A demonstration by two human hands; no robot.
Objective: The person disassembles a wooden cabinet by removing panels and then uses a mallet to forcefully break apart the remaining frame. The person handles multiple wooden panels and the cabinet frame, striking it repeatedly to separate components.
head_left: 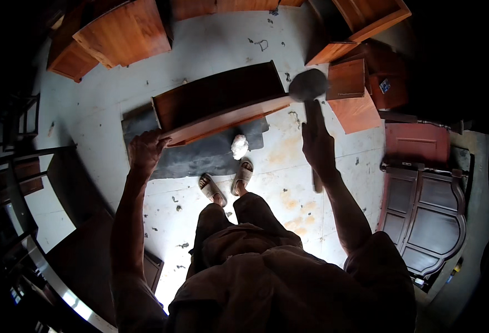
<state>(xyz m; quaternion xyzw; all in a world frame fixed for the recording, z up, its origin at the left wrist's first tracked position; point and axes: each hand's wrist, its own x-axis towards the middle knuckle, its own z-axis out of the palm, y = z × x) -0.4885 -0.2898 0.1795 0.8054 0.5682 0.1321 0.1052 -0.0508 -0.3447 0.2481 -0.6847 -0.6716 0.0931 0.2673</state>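
In front of me a reddish-brown wooden drawer-like box (230,117) stands on a dark mat (194,161), its long front board facing me. My left hand (146,149) is closed on the near left corner of that board. A mallet with a dark, rounded head (307,85) is in my right hand (317,145), whose fingers wrap round the handle. The head is raised beside the box's right end; whether it touches the wood I cannot tell. A crumpled white wad (239,146) lies on the mat just in front of my sandalled feet.
Wooden cabinet pieces stand at the far left (125,36) and far right (347,80). A dark panelled board (422,216) with a curved edge leans at the right. Dark furniture frames crowd the left side. Small scraps dot the pale floor (289,183).
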